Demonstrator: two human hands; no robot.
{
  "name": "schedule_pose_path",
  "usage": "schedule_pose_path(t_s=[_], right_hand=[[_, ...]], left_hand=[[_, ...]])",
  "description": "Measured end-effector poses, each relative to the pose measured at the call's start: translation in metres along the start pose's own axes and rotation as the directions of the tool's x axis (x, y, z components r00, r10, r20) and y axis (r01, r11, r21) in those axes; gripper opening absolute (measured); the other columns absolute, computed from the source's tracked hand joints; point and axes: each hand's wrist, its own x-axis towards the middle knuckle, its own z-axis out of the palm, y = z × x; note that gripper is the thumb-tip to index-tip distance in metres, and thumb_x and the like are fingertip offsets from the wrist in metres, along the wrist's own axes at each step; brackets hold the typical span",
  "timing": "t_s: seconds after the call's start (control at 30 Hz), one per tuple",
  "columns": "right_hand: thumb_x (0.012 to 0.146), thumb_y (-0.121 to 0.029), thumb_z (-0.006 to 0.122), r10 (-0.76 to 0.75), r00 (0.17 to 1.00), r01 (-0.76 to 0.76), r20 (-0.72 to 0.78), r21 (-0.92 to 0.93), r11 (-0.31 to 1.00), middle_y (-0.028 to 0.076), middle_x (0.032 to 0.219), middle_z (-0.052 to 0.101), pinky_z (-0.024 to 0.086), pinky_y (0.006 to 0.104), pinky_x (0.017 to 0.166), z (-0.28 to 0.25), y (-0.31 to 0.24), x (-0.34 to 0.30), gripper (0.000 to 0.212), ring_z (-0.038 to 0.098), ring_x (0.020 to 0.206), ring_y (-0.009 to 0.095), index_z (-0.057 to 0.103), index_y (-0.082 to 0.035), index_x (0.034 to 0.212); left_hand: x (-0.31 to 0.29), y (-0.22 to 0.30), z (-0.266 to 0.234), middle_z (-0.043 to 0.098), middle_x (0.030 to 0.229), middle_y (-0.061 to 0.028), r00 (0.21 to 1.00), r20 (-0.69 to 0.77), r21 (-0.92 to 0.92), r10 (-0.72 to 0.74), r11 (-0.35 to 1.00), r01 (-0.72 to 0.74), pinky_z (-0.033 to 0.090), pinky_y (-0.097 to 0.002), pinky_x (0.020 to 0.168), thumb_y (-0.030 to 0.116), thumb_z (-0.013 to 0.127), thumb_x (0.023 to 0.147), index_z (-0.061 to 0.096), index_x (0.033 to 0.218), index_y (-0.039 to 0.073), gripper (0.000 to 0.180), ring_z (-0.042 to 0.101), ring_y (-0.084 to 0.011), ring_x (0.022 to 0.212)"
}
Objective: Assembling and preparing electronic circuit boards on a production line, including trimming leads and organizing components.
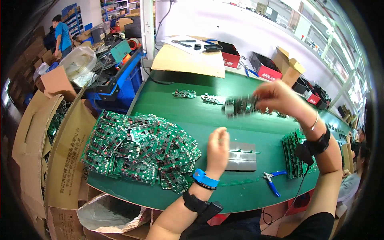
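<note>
My right hand (276,97) is raised over the far part of the bench and grips a green circuit board (240,107), blurred by motion. Closer to me, my left hand (218,146) has its fingers curled together, with nothing visible in them. It hovers beside a grey metal block (241,164) that has a narrow green piece on top. A large heap of green circuit boards (140,146) lies left of that hand. Blue-handled cutters (274,182) rest with jaws spread, right of the block. Upright boards (294,154) stand packed in a row under my right forearm.
Several small boards (184,93) lie along the bench's far side. Behind them are a cardboard sheet (188,60) with tools and a red-black box (230,55). Tall cartons (66,160) and a blue bin (126,90) border the left. A person (63,36) stands far back left.
</note>
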Motion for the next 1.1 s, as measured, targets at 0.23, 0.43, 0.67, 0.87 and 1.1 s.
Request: schedule_pose_path(t_s=[0.23, 0.43, 0.67, 0.87, 1.1], right_hand=[[0.079, -0.008, 0.063, -0.239, 0.927, 0.282, -0.288, 0.117, 0.952, 0.001, 0.068, 0.059, 0.042, 0.0206, 0.048, -0.013, -0.012, 0.129, 0.019, 0.054, 0.057, 0.007, 0.058, -0.003, 0.097], [0.075, -0.008, 0.066, -0.056, 0.962, 0.17, -0.268, 0.422, 0.89, 0.005, 0.064, 0.06, 0.045, 0.0238, 0.048, 0.108, 0.027, 0.228, 0.018, 0.057, 0.054, 0.01, 0.058, -0.002, 0.09], [0.074, -0.005, 0.066, 0.109, 0.969, -0.005, -0.222, 0.424, 0.906, 0.007, 0.064, 0.06, 0.048, 0.0271, 0.049, 0.182, 0.042, 0.273, 0.018, 0.06, 0.056, 0.013, 0.057, -0.001, 0.089], [0.08, 0.0, 0.057, 0.082, 0.994, -0.027, -0.07, 0.574, 0.818, 0.01, 0.084, 0.06, 0.052, 0.0254, 0.062, 0.186, 0.061, 0.285, 0.038, 0.06, 0.067, 0.015, 0.049, 0.0, 0.118], [0.078, -0.004, 0.059, -0.142, 0.99, 0.143, -0.026, 0.313, 0.939, 0.008, 0.08, 0.061, 0.051, 0.028, 0.061, 0.119, 0.035, 0.227, 0.041, 0.059, 0.066, 0.014, 0.051, 0.002, 0.118]], left_hand=[[-0.011, 0.002, 0.003, 0.051, 0.098, -0.0131, 0.911, 0.281, 0.8, 0.301, 0.451, -0.395, 0.038, -0.0396, 0.084, 0.011, 0.062, 0.071, 0.057, 0.094, 0.002, 0.025, 0.047, -0.0297, 0.097], [-0.01, 0.005, 0.005, 0.054, 0.085, -0.0113, 0.91, 0.307, 0.75, 0.279, 0.518, -0.412, 0.039, -0.0409, 0.077, 0.005, 0.057, 0.072, 0.055, 0.076, 0.004, 0.004, 0.05, -0.0298, 0.088], [-0.015, 0.017, -0.002, 0.057, 0.088, -0.0131, 0.954, 0.251, 0.845, 0.164, 0.444, -0.299, 0.038, -0.0401, 0.073, 0.004, 0.053, 0.07, 0.056, 0.074, 0.002, 0.006, 0.052, -0.0293, 0.086], [-0.013, 0.019, 0.002, 0.055, 0.081, -0.0105, 0.96, 0.235, 0.848, 0.152, 0.452, -0.279, 0.038, -0.0397, 0.071, 0.003, 0.052, 0.069, 0.055, 0.071, 0.003, 0.004, 0.052, -0.0279, 0.083], [-0.016, 0.025, -0.006, 0.056, 0.078, -0.0068, 0.903, 0.391, 0.7, 0.177, 0.58, -0.417, 0.037, -0.0397, 0.073, 0.011, 0.058, 0.074, 0.057, 0.074, 0.008, 0.004, 0.053, -0.0268, 0.084]])
